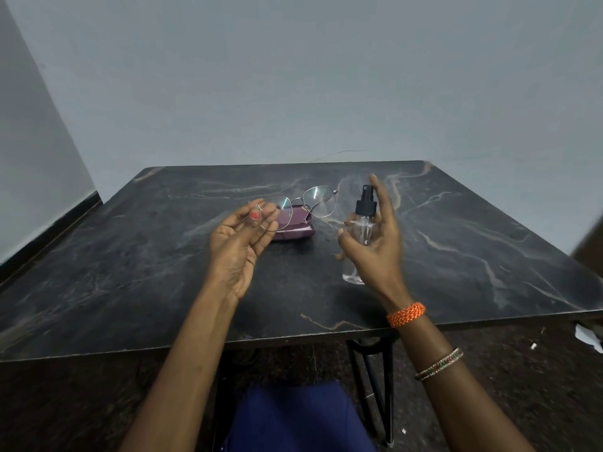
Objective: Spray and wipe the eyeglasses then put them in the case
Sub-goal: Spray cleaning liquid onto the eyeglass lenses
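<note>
Eyeglasses pinched in left hand above purple case; right hand grips spray bottle.

We see a black marble-patterned bench with pale veins, standing on black metal hairpin legs against a plain grey wall. Below it lies a dark speckled floor, with scraps of white paper near the right edge.

Both forearms are raised above the table; the left hand is pinched shut, the right hand curled, index finger extended.
</note>
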